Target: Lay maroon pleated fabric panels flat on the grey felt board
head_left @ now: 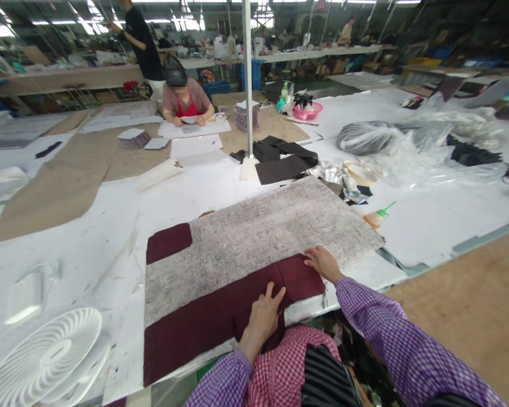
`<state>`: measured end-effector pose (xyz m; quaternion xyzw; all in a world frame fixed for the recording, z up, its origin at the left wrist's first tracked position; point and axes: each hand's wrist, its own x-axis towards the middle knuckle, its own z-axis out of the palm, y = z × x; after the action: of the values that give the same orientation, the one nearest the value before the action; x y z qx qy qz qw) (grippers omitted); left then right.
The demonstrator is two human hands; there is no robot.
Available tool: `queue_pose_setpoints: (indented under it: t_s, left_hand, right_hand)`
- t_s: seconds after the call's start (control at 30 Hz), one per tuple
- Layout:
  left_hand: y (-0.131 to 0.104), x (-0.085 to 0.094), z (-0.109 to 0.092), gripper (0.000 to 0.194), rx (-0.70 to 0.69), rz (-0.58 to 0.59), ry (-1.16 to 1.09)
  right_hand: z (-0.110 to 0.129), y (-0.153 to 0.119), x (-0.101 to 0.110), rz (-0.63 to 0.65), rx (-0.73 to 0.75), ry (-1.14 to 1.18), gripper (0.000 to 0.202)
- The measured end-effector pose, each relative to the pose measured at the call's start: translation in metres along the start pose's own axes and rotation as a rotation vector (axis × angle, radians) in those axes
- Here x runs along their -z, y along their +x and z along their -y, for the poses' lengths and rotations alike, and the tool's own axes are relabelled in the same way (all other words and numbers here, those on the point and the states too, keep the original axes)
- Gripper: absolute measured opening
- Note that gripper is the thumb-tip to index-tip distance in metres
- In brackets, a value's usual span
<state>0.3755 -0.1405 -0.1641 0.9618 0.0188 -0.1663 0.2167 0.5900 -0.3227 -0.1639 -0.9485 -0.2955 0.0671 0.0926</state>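
Note:
A long maroon fabric strip (195,333) lies along the near edge of a grey, streaky board (246,237). Its right end is a separate-looking maroon piece (299,277) with a rounded corner. My left hand (263,316) rests on the strip near that end, index and middle fingers spread apart. At the top right of the maroon piece, my right hand (326,264) touches the edge with fingers stretched out. Below my left hand, a fold of maroon cloth hangs over the table edge towards my lap. A smaller maroon piece (169,243) lies at the board's far left corner.
A white fan (51,356) stands at near left. An orange glue bottle with green nozzle (377,216) lies right of the board. Beyond are black strips (284,164), a metal post (249,79), plastic-wrapped bundles (369,137) and a seated co-worker (186,99).

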Motion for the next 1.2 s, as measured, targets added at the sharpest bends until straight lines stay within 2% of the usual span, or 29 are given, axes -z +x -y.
queue_pose_setpoints:
  t_s: [0.13,0.37,0.67,0.87,1.2]
  left_hand:
    - [0.002,0.001,-0.001,0.064,0.011,0.003,0.008]
    - [0.002,0.002,0.000,0.065,0.021,0.005,-0.007]
    - [0.003,0.001,0.000,0.063,0.006,-0.006,-0.009]
    - [0.003,0.002,0.001,0.062,-0.005,-0.016,-0.004]
    - [0.004,0.000,0.000,0.063,-0.010,-0.019,0.021]
  right_hand:
    - [0.006,0.004,0.005,0.054,0.026,-0.002,0.022]
    - [0.014,0.012,0.010,0.189,0.236,0.005,0.023]
    - [0.016,0.034,0.017,0.390,0.253,-0.081,0.021]
    - [0.022,0.039,0.020,0.433,0.245,-0.112,0.022]
    - [0.026,0.035,0.018,0.422,0.219,-0.089,0.024]
